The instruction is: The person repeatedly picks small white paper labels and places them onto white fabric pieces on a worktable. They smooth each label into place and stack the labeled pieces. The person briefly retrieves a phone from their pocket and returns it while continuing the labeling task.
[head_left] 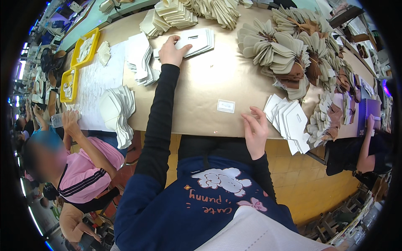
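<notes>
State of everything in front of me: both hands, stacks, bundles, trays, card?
Left hand: thumb and fingers on the slotted white stack
Slotted white stack: lying, layered
Right hand: open, fingers slightly bent, nothing visibly held
White pieces beside it: fanned, overlapping
Small white card: lying flat
Brown-and-cream bundles: gathered, fanned
Upper yellow tray: holding pale pieces
Lower yellow tray: holding small items
</notes>
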A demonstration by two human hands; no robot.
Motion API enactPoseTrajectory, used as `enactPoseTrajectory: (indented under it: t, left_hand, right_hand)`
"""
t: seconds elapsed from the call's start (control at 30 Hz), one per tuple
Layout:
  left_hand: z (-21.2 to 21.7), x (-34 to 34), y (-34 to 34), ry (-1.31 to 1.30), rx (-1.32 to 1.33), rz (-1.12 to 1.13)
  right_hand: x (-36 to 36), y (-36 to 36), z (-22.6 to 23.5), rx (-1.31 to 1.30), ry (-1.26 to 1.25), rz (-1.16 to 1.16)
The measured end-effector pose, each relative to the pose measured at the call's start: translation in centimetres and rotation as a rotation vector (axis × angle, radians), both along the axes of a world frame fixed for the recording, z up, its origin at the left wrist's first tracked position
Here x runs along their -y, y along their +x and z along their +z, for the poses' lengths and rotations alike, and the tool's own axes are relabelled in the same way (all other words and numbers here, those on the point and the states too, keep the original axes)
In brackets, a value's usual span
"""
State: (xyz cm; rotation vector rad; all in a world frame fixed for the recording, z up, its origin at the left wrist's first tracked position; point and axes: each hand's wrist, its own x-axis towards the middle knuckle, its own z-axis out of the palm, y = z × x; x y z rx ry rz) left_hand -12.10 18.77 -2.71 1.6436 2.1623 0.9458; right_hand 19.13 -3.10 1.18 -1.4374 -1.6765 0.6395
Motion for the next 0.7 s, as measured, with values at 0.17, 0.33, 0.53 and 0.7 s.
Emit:
enactPoseTrajectory:
  t: [0.17, 0.33, 0.53, 0.7]
  left_hand:
    - [0.1, 0.1, -1.5, -0.135, 0.132, -0.040]
    - [-0.5, 1.8, -0.9, -0.117, 0.152, -0.042]
    - [2.0, 4.8, 2.3, 0.391, -0.047, -0.060]
    - [7.1, 12.4, 4.5, 0.076, 0.412, -0.273]
  right_hand:
    - [0.4, 0.4, -0.2, -0.006, -0.017, 0.010]
    - [0.6, 0.8, -0.4, -0.033, -0.048, 0.023]
    - [0.6, 0.9, 0.2, -0.011, -0.011, 0.047]
    - [0.6, 1.6, 2.3, -0.105, -0.109, 0.034]
